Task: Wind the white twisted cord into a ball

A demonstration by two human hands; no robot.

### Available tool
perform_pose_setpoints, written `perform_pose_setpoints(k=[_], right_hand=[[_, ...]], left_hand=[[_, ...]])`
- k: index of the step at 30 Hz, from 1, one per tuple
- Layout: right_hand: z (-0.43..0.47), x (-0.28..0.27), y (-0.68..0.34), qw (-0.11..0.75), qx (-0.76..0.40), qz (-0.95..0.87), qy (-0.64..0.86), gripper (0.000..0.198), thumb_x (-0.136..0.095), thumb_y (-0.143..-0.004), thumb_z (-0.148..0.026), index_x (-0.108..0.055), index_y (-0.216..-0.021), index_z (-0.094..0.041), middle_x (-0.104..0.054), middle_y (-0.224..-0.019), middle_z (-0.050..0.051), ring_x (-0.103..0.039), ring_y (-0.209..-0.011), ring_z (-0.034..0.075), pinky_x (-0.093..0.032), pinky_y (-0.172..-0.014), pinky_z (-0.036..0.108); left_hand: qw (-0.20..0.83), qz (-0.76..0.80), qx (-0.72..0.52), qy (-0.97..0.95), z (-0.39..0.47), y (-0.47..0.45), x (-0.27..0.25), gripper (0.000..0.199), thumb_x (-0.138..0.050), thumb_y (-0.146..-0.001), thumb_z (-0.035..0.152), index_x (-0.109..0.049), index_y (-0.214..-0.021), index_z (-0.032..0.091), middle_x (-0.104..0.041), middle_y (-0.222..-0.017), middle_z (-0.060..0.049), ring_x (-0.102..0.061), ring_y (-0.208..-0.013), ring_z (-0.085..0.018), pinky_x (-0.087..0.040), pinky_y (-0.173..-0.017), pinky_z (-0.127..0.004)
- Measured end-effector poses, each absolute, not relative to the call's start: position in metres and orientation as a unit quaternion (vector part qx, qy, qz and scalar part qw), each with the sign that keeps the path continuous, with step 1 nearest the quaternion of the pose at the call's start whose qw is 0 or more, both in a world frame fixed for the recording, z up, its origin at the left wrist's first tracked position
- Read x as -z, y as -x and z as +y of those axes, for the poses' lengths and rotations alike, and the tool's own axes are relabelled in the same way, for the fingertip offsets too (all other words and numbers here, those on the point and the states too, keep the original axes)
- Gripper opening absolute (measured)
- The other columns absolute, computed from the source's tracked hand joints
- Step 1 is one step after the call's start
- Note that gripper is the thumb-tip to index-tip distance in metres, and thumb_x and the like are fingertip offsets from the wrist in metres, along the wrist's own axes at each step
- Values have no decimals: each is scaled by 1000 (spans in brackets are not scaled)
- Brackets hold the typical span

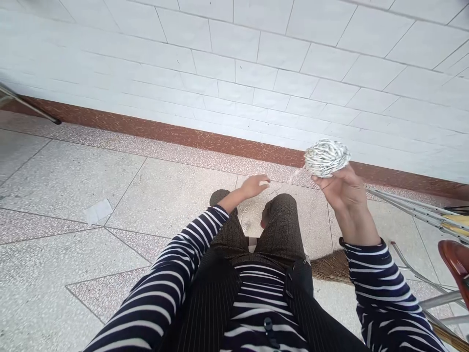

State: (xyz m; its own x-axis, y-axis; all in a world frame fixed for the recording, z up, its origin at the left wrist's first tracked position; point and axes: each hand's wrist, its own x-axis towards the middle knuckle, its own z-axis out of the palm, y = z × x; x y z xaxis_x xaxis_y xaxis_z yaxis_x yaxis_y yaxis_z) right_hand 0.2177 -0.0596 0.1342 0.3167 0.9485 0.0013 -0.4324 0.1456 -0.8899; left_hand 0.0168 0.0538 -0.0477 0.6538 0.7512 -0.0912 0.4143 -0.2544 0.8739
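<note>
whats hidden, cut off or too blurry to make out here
Head view:
Right hand: some fingertips, behind the white, dark-flecked cord ball.
Loose cord strand: end blurred against the pale speckled floor.
Brown straw broom: partly behind the striped navy right sleeve.
Glossy reddish-brown object: cut off by the right edge.
Flat white sheet: any markings too small.

The ball of cord [327, 157] looks to be of twisted fibre, matt and ridged on its surface, while the wall tiles [234, 54] are smooth with a soft gloss. The floor [176, 195] appears to be polished, speckled terrazzo. The trousers [286, 220] seem to be of matt woven cloth, and the broom [331, 266] of dry, rough plant fibre.
</note>
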Motion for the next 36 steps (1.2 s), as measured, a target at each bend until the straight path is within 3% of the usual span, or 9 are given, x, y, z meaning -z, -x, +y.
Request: perform_pose_setpoints(k=[4,8,11,15,21,28,31,34,36], right_hand=[[-60,-127,-207,680,-522,-310,411,53,-70,-57,-8,-65,-106,-29,-72,-103,-2,-67,-83,17,-61,-63,28],[-71,-128,-205,693,-520,-293,403,58,-69,-57,-9,-65,-111,-30,-73,-110,0,-69,-86,18,-61,-63,29],[-80,-127,-203,701,-528,-271,394,61,-69,-57,-11,-64,-114,-32,-72,-116,1,-70,-96,21,-62,-63,28],[-89,-117,-200,706,-545,-256,374,59,-67,-61,-13,-63,-116,-34,-70,-124,0,-67,-110,23,-63,-66,29],[-102,-107,-203,704,-556,-249,365,60,-67,-61,-15,-64,-118,-33,-68,-128,1,-66,-111,24,-62,-65,30],[-114,-104,-200,703,-566,-212,374,62,-66,-58,-15,-65,-118,-33,-68,-128,3,-65,-113,25,-62,-65,32],[-117,-104,-198,713,-556,-190,383,64,-67,-57,-15,-65,-118,-34,-67,-129,3,-65,-114,26,-61,-62,31],[-119,-105,-207,715,-543,-193,395,66,-70,-57,-17,-64,-120,-34,-67,-131,2,-65,-114,26,-61,-64,32],[-120,-104,-218,718,-532,-200,402,66,-71,-57,-20,-64,-121,-33,-65,-133,3,-65,-113,26,-61,-65,31]], left_hand=[[588,304,-233,-713,32,-56,35,45,-66,-88,35,-62,-131,20,-66,-128,-9,-63,-112,-22,-53,-95,-36],[609,367,-276,-647,23,-58,44,33,-62,-90,33,-69,-118,16,-70,-116,-11,-65,-104,-22,-57,-83,-32],[592,407,-287,-634,19,-48,54,29,-62,-90,33,-70,-113,16,-71,-110,-10,-66,-102,-22,-55,-90,-37],[576,384,-295,-658,14,-45,57,45,-65,-88,27,-61,-131,19,-65,-127,-11,-61,-116,-22,-47,-104,-39],[578,353,-239,-696,7,-68,53,52,-64,-88,30,-56,-138,21,-61,-134,-9,-59,-118,-22,-46,-103,-36],[542,382,-228,-713,5,-94,67,43,-63,-88,29,-64,-129,19,-70,-114,-5,-63,-105,-20,-46,-98,-31],[513,378,-228,-736,6,-96,69,25,-60,-90,32,-73,-105,17,-73,-99,-3,-63,-97,-21,-47,-90,-29],[491,388,-209,-752,9,-86,64,31,-54,-93,35,-71,-77,15,-67,-72,0,-61,-75,-18,-45,-75,-26],[480,390,-208,-758,13,-72,56,31,-53,-94,34,-70,-76,15,-65,-68,0,-59,-70,-17,-42,-70,-24]])
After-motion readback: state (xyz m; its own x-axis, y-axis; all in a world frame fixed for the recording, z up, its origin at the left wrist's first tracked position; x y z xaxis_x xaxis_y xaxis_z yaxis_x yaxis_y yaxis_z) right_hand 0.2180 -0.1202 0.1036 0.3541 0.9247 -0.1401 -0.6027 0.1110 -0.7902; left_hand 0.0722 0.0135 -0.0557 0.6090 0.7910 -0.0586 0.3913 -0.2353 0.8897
